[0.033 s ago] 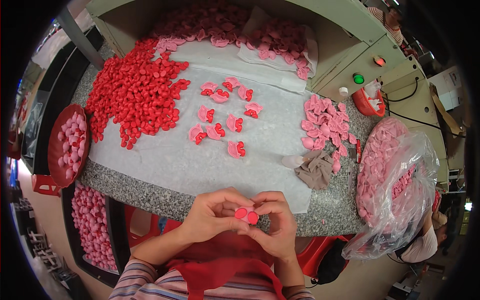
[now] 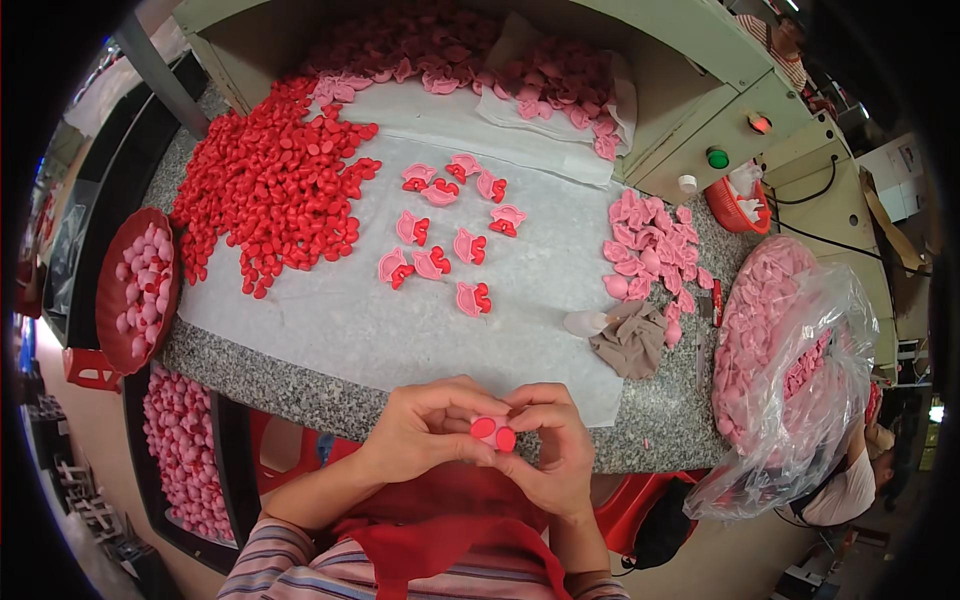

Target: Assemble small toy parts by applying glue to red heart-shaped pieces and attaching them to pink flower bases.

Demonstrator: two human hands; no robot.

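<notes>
A small pink piece with two round red discs (image 2: 492,432) is held between both hands at the table's near edge. My left hand (image 2: 425,422) pinches it from the left, thumb and fingertips closed on it. My right hand (image 2: 550,440) grips its right side with thumb and forefinger. Much of the piece is hidden behind the fingers. Beyond the hands, several joined pink-and-red pieces (image 2: 473,298) lie spread on white paper (image 2: 330,325). A heap of small red parts (image 2: 275,185) covers the far left. To the right lies a loose pile of pink shells (image 2: 645,240).
A small translucent bottle (image 2: 585,322) touches a grey-brown cloth (image 2: 630,340). Farther right are a plastic bag of pink parts (image 2: 765,350) and a red basket (image 2: 738,205). At left stand a red bowl (image 2: 125,330) and a lower bin of pink pieces (image 2: 185,460). A machine housing (image 2: 690,150) borders the back.
</notes>
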